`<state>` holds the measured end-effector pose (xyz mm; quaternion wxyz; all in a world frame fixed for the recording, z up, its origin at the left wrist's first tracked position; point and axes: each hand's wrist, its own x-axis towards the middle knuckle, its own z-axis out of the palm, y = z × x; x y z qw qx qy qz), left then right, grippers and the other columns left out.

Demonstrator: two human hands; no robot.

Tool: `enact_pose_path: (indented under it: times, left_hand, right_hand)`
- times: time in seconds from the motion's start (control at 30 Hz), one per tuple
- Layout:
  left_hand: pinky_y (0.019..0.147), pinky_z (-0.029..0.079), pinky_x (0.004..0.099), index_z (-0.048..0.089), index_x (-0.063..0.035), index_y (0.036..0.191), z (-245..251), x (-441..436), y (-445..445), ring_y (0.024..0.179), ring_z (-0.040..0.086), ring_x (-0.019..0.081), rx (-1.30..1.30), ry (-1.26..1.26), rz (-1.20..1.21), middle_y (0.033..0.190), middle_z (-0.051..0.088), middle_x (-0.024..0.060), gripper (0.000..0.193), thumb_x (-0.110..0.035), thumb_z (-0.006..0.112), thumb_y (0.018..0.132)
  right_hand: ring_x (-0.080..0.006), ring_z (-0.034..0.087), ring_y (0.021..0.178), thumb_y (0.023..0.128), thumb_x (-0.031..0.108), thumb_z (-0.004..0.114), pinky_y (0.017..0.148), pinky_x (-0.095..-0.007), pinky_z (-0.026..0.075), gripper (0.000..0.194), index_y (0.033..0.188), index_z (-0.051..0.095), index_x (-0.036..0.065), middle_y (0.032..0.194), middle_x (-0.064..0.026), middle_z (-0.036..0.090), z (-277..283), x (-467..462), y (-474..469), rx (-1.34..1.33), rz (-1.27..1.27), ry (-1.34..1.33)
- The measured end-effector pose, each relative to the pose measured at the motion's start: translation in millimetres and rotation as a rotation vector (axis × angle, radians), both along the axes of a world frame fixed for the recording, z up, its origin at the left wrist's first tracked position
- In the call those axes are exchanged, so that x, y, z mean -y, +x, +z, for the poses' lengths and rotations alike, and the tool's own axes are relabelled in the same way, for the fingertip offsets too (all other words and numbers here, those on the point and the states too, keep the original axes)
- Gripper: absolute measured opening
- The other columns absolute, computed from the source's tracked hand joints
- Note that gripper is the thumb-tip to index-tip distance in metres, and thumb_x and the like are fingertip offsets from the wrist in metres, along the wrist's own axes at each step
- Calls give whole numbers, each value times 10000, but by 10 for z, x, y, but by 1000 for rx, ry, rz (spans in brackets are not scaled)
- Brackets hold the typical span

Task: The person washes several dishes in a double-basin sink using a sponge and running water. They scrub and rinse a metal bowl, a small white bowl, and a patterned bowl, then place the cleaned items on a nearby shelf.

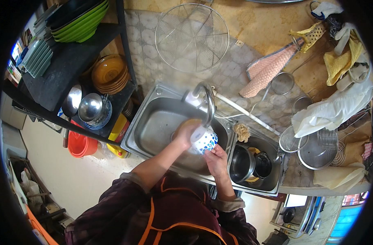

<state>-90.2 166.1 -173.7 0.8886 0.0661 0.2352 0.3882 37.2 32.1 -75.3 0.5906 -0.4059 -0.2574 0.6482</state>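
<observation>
A white bowl with a blue mosaic pattern (206, 142) is tilted under the curved metal faucet (210, 105), its foot ring turned up and to the left. The fingers and thumb of my right hand (217, 160) pinch its rim from the lower right. My left hand (184, 134) is against or just beside the bowl's left side; motion blur and the bowl hide its fingers. A blurred yellowish thing shows just beyond my left hand, too unclear to name. Both hands are over the large stainless steel sink basin (149, 122).
The smaller basin on the right holds a metal pot (240, 163) and a black pan-like vessel (262, 165). A scrubbing pad (241, 132) lies on the divider. Left stands a black shelf (73, 64) with stacked bowls. Strainers (318, 150) crowd the right counter.
</observation>
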Motion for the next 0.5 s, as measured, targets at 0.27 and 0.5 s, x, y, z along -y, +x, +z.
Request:
enact_pose_path:
  times: [0.27,0.5]
  left_hand:
    - [810,598,408,643,15,1122,-80,-42,-124,896,714,272,149,69,-118,1012,720,143,325,-244,472,1028]
    - [866,575,388,603,-38,1221,93,-64,-236,960,687,232,100,174,-162,1070,691,108,288,-236,546,1019]
  right_hand:
    - [-138,655,977,871,-116,597,856,-269,505,319,1175,657,-38,1099,-73,712,-18,-124,17,368,124,-82]
    - [-125,659,934,872,-99,612,828,-263,515,313,1178,662,-50,1064,-67,717,54,-201,-77,190,47,-92]
